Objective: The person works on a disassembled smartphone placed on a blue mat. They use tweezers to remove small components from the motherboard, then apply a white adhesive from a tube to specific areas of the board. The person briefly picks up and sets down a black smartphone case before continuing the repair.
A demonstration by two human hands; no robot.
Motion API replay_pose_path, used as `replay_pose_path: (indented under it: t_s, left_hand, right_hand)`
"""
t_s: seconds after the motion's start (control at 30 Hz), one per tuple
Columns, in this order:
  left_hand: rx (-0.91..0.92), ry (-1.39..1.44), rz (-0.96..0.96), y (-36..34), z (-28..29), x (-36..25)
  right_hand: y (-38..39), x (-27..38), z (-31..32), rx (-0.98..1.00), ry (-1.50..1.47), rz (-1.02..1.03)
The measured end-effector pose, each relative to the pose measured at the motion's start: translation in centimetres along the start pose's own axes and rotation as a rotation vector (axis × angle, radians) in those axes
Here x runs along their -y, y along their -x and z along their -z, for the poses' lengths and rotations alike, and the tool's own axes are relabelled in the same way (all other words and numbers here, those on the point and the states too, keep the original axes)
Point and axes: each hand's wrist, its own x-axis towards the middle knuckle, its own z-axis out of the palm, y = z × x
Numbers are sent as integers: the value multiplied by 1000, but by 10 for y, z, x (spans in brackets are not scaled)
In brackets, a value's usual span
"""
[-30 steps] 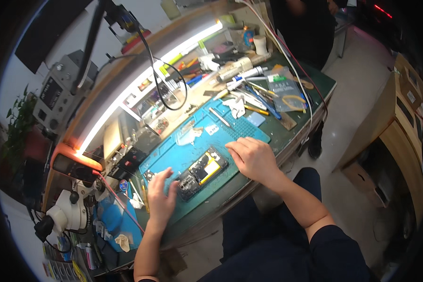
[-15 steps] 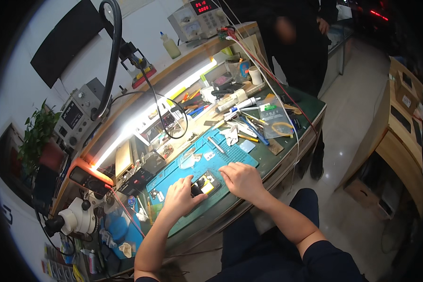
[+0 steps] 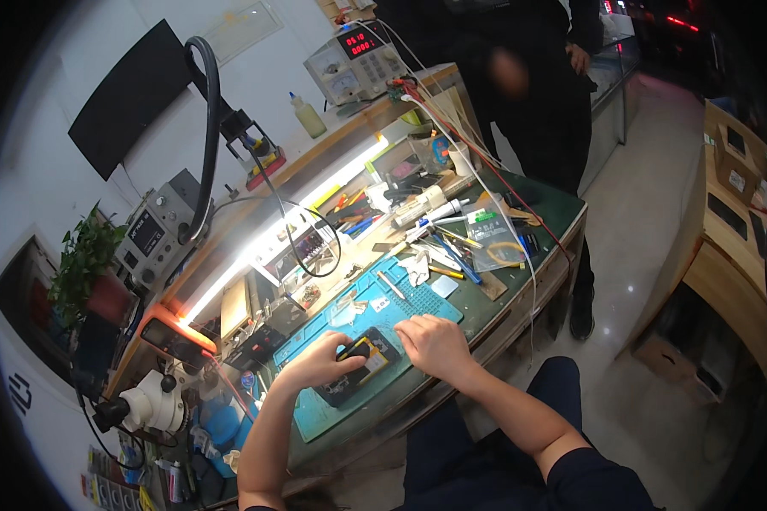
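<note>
An opened phone [image 3: 371,353], black with a yellow part inside, is on the blue work mat [image 3: 315,426] and looks slightly tilted. My left hand [image 3: 319,363] grips its left side, thumb across the top and fingers behind it. My right hand [image 3: 430,345] is beside the phone's right end, fingers curled together; whether anything is between them is hidden. A white pen-like tool [image 3: 390,285] and small scraps lie farther back on the mat.
Cluttered tools [image 3: 452,247], a lit strip lamp [image 3: 273,238] and hanging cables line the bench's back. A microscope [image 3: 153,400] is at left, a power supply [image 3: 356,64] on the shelf. Another person [image 3: 537,128] stands behind the bench's right end; wooden furniture [image 3: 724,281] is at right.
My left hand came from open beside the phone to gripping it, and the phone now looks tilted. My right hand stays curled beside it. The view has shifted, showing more of the shelf and wall.
</note>
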Motion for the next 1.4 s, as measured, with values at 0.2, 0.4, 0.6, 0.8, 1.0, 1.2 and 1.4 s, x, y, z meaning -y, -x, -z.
replay_pose_path:
  t_s: [0.2,0.4,0.6,0.8,1.0,1.2,1.4]
  left_hand:
    - [6,31,-9,6,6,-7]
    - [-434,-299,-83,32,-10,-41]
    - [-842,-594,-636,43,-25,-26]
    - [-847,-684,-943,60,-28,-43]
    - [-870,-670,-940,66,-44,-22]
    - [-1090,-293,-493,59,-66,-5]
    - [-384,1542,-187,56,-73,-19]
  right_hand:
    - [1,0,0,3,-19,-12]
    - [1,-2,3,5,-34,-67]
    - [-10,1,13,77,-483,-330]
    - [-17,10,21,708,-1099,-641]
    - [-10,30,8,699,-1303,-589]
    - [-20,35,21,475,-1355,-592]
    - [-21,39,11,484,-1174,-523]
